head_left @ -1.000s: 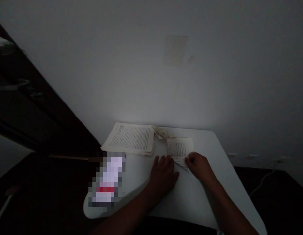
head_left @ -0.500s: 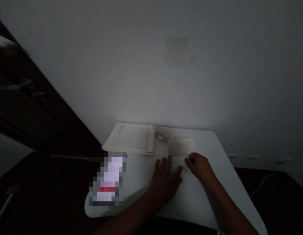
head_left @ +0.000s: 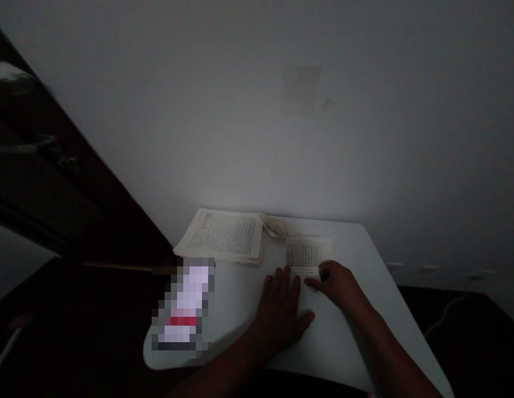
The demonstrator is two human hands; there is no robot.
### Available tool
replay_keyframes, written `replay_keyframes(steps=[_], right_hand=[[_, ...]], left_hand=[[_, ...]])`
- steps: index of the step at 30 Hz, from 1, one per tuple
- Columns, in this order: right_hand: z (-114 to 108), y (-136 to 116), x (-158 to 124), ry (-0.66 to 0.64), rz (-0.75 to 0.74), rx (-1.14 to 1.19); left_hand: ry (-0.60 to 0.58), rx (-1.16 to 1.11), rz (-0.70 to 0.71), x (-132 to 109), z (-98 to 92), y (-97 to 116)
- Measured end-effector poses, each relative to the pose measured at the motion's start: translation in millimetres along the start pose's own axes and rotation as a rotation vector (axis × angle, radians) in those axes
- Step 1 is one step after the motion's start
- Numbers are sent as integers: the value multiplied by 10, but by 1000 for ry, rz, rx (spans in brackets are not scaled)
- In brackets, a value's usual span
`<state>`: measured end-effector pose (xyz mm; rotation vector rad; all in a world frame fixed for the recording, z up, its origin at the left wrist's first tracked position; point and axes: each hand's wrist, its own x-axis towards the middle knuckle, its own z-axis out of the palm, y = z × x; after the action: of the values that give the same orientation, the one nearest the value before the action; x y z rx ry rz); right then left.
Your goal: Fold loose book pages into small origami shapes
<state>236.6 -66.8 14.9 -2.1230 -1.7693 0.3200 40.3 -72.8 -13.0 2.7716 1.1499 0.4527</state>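
A small printed sheet of paper (head_left: 307, 255) lies on the white table (head_left: 364, 331) in dim light, its near part folded. My left hand (head_left: 284, 307) lies flat on the table with fingers stretched out, fingertips at the sheet's near-left edge. My right hand (head_left: 337, 283) has its fingers curled and pinched on the sheet's near edge.
A stack of printed pages (head_left: 223, 235) lies at the table's far left, with a crumpled scrap (head_left: 275, 225) beside it. A blurred-out object (head_left: 184, 304) rests at the table's left edge. A pale wall rises behind; dark furniture (head_left: 41, 182) stands on the left.
My right hand has drawn the sheet's near edge leftward and over, so less printed paper shows. My left hand slid slightly nearer and stays flat.
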Motion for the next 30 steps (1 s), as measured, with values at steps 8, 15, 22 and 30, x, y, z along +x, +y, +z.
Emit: replay_keyframes(steps=[8, 15, 22, 30], right_hand=[[-75, 60, -129, -75, 74, 88], [-102, 158, -252, -88, 103, 169], [-129, 304, -378, -129, 122, 191], [-184, 262, -342, -167, 121, 204]], left_hand=[[-10, -17, -17, 16, -74, 10], [11, -12, -11, 20, -95, -15], [30, -26, -16, 10, -71, -34], [40, -58, -46, 76, -102, -66]])
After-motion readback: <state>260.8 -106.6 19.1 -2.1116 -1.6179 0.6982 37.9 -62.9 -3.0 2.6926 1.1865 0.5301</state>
